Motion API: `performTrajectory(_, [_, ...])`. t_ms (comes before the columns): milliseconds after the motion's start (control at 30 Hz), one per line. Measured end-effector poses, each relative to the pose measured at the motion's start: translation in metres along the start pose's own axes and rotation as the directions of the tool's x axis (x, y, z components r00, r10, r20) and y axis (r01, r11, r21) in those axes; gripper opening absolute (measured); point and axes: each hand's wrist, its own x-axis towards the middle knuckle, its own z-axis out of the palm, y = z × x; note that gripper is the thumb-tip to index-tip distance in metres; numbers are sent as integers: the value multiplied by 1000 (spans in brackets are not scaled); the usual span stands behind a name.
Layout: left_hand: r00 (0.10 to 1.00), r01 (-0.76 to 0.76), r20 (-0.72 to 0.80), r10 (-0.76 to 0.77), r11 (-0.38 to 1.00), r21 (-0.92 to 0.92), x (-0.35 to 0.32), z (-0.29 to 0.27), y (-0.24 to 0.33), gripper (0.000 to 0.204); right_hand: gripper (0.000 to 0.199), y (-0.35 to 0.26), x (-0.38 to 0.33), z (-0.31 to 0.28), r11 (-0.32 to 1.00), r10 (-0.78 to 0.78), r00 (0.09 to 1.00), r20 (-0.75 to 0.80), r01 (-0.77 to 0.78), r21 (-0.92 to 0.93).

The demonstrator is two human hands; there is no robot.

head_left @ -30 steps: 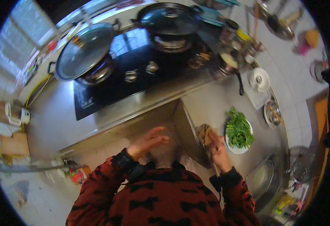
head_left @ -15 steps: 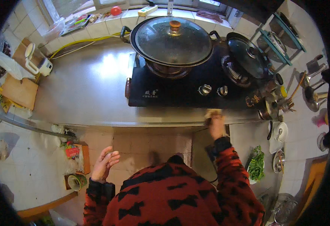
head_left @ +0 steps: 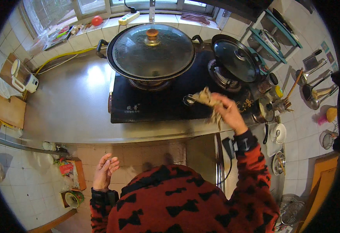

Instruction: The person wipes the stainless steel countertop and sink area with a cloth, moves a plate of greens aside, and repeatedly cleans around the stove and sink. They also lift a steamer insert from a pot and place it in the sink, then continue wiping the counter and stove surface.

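Observation:
My right hand (head_left: 229, 112) holds a crumpled beige cloth (head_left: 208, 100) against the black stove top (head_left: 166, 103), near a knob between the two burners. A large wok with a glass lid (head_left: 153, 50) sits on the left burner. A smaller black pan with a lid (head_left: 235, 57) sits on the right burner. My left hand (head_left: 104, 171) hangs below the counter edge over the tiled floor, fingers loosely curled, holding nothing. Both arms wear red sleeves with a black pattern.
A steel counter (head_left: 67, 105) stretches left of the stove, with a white kettle (head_left: 24, 79) and a wooden board (head_left: 8, 110) at its far left. Jars, bowls and utensils (head_left: 273, 105) crowd the right side. Ladles hang on the right wall (head_left: 313, 83). Small containers stand on the floor (head_left: 71, 182).
My right hand has moved from the counter's front edge up onto the stove top with the cloth. My left hand stays low by the floor. The view has shifted down and left.

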Motion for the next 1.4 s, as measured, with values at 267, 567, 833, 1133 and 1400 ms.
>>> performTrajectory(267, [1000, -13, -24, 12, 1000, -21, -5, 27, -4, 27, 24, 66, 148, -3, 821, -296, 953, 69, 290, -491])
performTrajectory(567, [958, -111, -277, 74, 987, -119, -44, 25, -26, 25, 39, 114, 241, 45, 641, -178, 883, 434, 439, -630])
performTrajectory(833, [903, -219, -408, 132, 960, -174, -77, 42, -44, 26, 52, 144, 323, 14, 538, 202, 974, 104, -22, -843])
performTrajectory(1133, [848, -252, -519, 105, 942, -222, -107, 37, -52, 29, 82, 199, 322, 19, 744, 374, 795, -477, -564, -357])
performTrajectory(1400, [953, -137, -288, 96, 982, -127, -47, 16, -23, 26, 18, 130, 226, 13, 569, -137, 890, 435, 430, -701])
